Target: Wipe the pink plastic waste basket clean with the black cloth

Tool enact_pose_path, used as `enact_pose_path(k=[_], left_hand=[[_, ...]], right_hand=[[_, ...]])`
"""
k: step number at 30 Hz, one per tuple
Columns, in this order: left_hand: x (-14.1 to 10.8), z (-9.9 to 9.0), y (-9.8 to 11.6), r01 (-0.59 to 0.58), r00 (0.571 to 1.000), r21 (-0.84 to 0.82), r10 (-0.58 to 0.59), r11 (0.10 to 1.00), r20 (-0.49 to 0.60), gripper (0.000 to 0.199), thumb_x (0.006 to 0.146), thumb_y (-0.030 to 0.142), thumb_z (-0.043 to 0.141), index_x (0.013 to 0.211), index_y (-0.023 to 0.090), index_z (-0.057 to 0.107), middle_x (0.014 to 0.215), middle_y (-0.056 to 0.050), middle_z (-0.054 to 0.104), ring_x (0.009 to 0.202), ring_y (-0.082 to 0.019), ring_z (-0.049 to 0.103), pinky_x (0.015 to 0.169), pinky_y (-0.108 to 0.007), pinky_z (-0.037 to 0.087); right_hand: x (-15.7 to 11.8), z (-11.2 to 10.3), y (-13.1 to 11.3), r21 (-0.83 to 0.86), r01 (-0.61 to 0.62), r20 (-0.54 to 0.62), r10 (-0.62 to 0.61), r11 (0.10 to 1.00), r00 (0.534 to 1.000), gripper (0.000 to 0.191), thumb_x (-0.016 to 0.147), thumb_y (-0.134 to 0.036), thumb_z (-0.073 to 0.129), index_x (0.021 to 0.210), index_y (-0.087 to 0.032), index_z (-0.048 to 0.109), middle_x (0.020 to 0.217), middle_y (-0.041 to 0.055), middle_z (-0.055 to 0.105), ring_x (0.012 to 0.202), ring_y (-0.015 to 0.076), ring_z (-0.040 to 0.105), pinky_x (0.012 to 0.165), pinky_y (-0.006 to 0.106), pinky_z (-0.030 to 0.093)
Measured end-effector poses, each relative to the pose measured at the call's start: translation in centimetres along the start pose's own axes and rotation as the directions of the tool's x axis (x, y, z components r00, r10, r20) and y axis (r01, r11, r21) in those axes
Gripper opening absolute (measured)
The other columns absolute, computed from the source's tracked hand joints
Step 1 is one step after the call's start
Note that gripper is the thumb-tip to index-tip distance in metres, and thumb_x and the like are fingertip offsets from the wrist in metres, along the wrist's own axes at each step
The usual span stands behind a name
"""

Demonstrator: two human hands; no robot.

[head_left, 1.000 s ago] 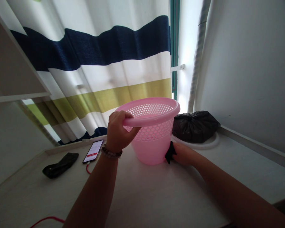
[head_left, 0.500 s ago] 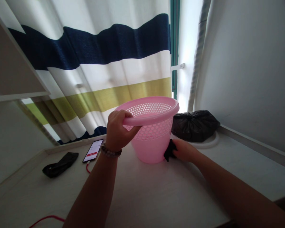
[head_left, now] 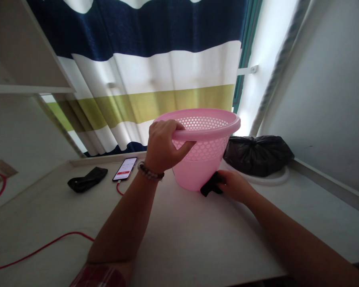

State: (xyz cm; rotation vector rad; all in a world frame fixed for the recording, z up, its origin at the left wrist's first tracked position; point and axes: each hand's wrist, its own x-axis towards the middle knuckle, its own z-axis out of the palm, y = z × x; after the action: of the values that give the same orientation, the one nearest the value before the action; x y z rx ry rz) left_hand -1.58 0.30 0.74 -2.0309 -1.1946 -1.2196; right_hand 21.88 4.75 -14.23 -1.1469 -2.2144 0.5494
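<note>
A pink plastic basket (head_left: 197, 171) with a perforated upper wall stands on the white tabletop (head_left: 179, 239). My left hand (head_left: 166, 145) grips its rim at the left, thumb on the outside and fingers over the edge. Low on the basket's right side, my right hand (head_left: 235, 185) is closed on a black cloth (head_left: 211, 185), which lies against the outer wall near the base. Part of the cloth is hidden by my fingers.
A black plastic bag (head_left: 257, 156) rests on a pale ring at the right by the wall. To the left lie a black item (head_left: 88, 179), a lit phone (head_left: 125, 169) and a red cable (head_left: 48, 244). A striped curtain (head_left: 152, 103) hangs behind.
The view has tilted down and shifted left. My right hand and the black cloth have moved slightly left along the basket's lower wall. My left hand keeps its hold on the rim.
</note>
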Motion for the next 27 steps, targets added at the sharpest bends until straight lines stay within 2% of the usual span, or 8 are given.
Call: enact_pose_path(k=[2, 4, 7, 10, 13, 16, 19, 27], left_hand=[[0.0, 0.0, 0.0, 0.002, 1.0, 0.001, -0.002, 1.0, -0.001, 0.028, 0.073, 0.045, 0.059, 0.081, 0.02, 0.05, 0.08, -0.001, 0.058, 0.08, -0.017, 0.051, 0.085, -0.036, 0.037], [0.0, 0.1, -0.1, 0.004, 1.0, 0.001, -0.004, 1.0, -0.005, 0.028, 0.073, 0.045, 0.059, 0.081, 0.02, 0.05, 0.08, -0.001, 0.058, 0.08, -0.017, 0.051, 0.085, -0.036, 0.037], [0.0, 0.2, -0.1, 0.001, 1.0, -0.002, -0.001, 1.0, -0.011, 0.028, 0.072, 0.045, 0.059, 0.08, 0.02, 0.049, 0.079, -0.001, 0.058, 0.078, -0.017, 0.05, 0.084, -0.036, 0.037], [0.0, 0.3, -0.2, -0.001, 1.0, -0.003, 0.0, 1.0, -0.007, 0.028, 0.072, 0.045, 0.059, 0.079, 0.02, 0.049, 0.077, 0.0, 0.057, 0.077, -0.016, 0.05, 0.085, -0.036, 0.037], [0.0, 0.3, -0.1, 0.003, 1.0, 0.008, -0.003, 1.0, -0.001, 0.028, 0.072, 0.044, 0.06, 0.081, 0.02, 0.049, 0.079, -0.001, 0.058, 0.078, -0.017, 0.05, 0.085, -0.036, 0.036], [-0.1, 0.3, 0.0, 0.003, 1.0, 0.023, -0.003, 1.0, 0.005, 0.027, 0.071, 0.043, 0.06, 0.082, 0.02, 0.05, 0.08, -0.001, 0.058, 0.08, -0.018, 0.051, 0.086, -0.037, 0.036], [-0.1, 0.2, 0.0, 0.002, 1.0, 0.018, -0.002, 1.0, 0.002, 0.027, 0.071, 0.042, 0.06, 0.082, 0.02, 0.05, 0.081, -0.001, 0.059, 0.08, -0.018, 0.051, 0.086, -0.037, 0.037], [-0.1, 0.3, -0.1, 0.002, 1.0, 0.014, -0.002, 1.0, -0.008, 0.026, 0.072, 0.042, 0.06, 0.082, 0.02, 0.05, 0.081, -0.001, 0.059, 0.081, -0.018, 0.051, 0.086, -0.037, 0.037]], right_hand=[[0.1, 0.2, 0.3, -0.017, -0.015, -0.021, 0.014, 1.0, 1.0, 0.017, 0.071, -0.018, 0.053, 0.085, -0.02, 0.062, 0.076, 0.0022, 0.066, 0.066, 0.0171, 0.058, 0.059, 0.026, 0.043], [0.2, 0.1, 0.1, -0.012, 0.005, -0.159, -0.006, 1.0, 0.987, 0.013, 0.073, -0.02, 0.052, 0.084, -0.019, 0.06, 0.072, 0.0016, 0.063, 0.063, 0.0157, 0.056, 0.057, 0.025, 0.042], [0.3, -0.6, -0.9, -0.012, 0.084, -0.446, -0.08, 0.996, 0.891, 0.008, 0.075, -0.022, 0.053, 0.083, -0.019, 0.054, 0.07, 0.0001, 0.056, 0.06, 0.0136, 0.053, 0.057, 0.024, 0.042], [0.4, -1.0, -1.9, -0.038, 0.131, -0.566, -0.129, 0.991, 0.814, 0.007, 0.077, -0.022, 0.053, 0.083, -0.019, 0.051, 0.07, -0.0003, 0.052, 0.06, 0.0126, 0.051, 0.059, 0.024, 0.042], [0.4, -0.6, -1.9, -0.044, 0.116, -0.471, -0.123, 0.992, 0.874, 0.007, 0.078, -0.02, 0.052, 0.084, -0.019, 0.053, 0.073, 0.0014, 0.055, 0.064, 0.0142, 0.053, 0.061, 0.025, 0.041], [0.4, 0.3, -0.8, -0.048, 0.044, -0.204, -0.053, 0.998, 0.978, 0.013, 0.074, -0.018, 0.054, 0.086, -0.019, 0.059, 0.078, 0.0035, 0.063, 0.069, 0.0167, 0.056, 0.061, 0.026, 0.04], [0.4, 1.3, 0.5, -0.091, -0.053, 0.024, 0.056, 0.994, 0.998, 0.012, 0.07, -0.019, 0.059, 0.081, -0.019, 0.065, 0.077, 0.005, 0.067, 0.067, 0.0182, 0.058, 0.059, 0.026, 0.037], [0.3, 1.7, 1.2, -0.127, -0.044, 0.052, 0.051, 0.991, 0.997, 0.017, 0.071, -0.029, 0.062, 0.082, -0.018, 0.067, 0.077, 0.006, 0.067, 0.067, 0.0178, 0.057, 0.06, 0.026, 0.036]])
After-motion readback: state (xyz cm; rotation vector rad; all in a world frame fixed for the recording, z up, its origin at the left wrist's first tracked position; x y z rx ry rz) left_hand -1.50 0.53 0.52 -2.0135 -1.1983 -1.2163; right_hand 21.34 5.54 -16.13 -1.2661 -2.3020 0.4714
